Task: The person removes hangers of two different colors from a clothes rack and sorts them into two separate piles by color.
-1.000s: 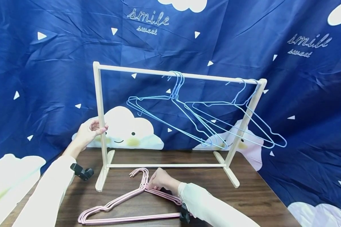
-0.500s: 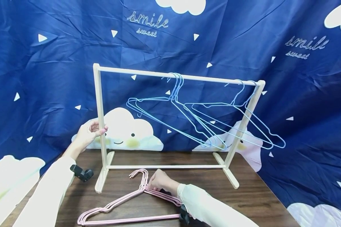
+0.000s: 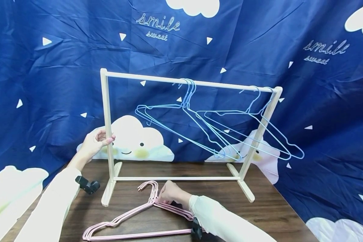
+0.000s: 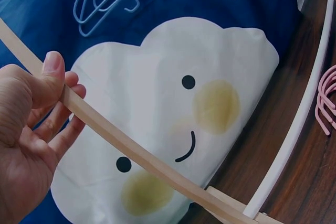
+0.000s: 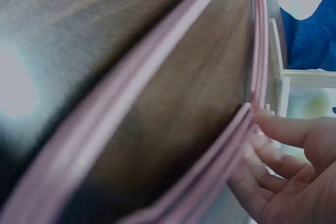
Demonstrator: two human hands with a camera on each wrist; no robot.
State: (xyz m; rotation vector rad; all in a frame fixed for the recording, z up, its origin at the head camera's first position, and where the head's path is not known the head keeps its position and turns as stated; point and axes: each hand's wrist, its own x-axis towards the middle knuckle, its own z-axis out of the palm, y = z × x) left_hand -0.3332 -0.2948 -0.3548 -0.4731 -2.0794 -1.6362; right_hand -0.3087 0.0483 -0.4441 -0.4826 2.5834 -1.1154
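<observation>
Pinching the left upright of a pale wooden hanging rack point(image 3: 217, 84) between thumb and fingers, my left grip point(image 3: 93, 142) sits partway up that post in the head view. The rack stands on a dark brown wood-grain table point(image 3: 217, 188). In front of the rack, my right grip point(image 3: 170, 192) clasps a nested bundle of slim pink hangers point(image 3: 139, 234) at the neck, the hooks near the rack's lower crossbar. Whether the bundle rests flat, I cannot tell. Pale-blue wire hangers point(image 3: 187, 101) hang from the rack's top rail, some around its middle, others by its right upright. Behind the rack is a dark blue cloth point(image 3: 78, 67) printed with white clouds point(image 3: 133, 129).

In the left wrist view, my thumb presses one side of the rack's upright, fingertips at the other.

In the right wrist view, my thumb and fingers hold the pink hangers where their sloping arms meet; their straight lower bars look blurred.
</observation>
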